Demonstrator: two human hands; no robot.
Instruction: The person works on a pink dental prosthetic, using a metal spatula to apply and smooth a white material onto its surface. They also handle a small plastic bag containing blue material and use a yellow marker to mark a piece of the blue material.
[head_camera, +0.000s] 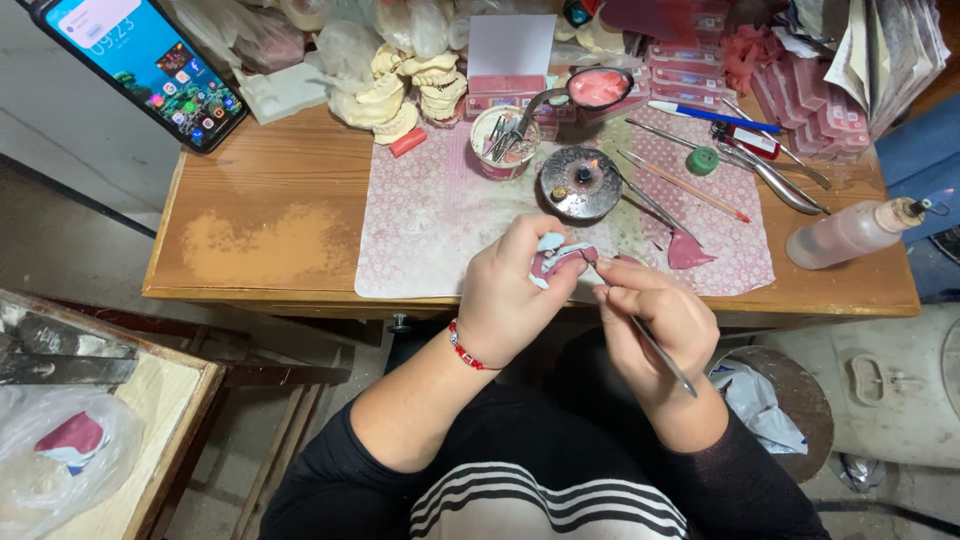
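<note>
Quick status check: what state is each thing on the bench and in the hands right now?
left hand: shut on pink wax piece
right hand: shut on metal tool, tip at the piece
burner: small flame lit
phone: screen on
squeeze bottle: lying on its side

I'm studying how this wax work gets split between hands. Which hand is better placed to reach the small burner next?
Probably the right hand: it holds the metal tool, while the left hand grips the pink piece. The burner sits just ahead.

A pink wax denture piece (560, 262) is touched by a slim metal tool (655, 345).
</note>
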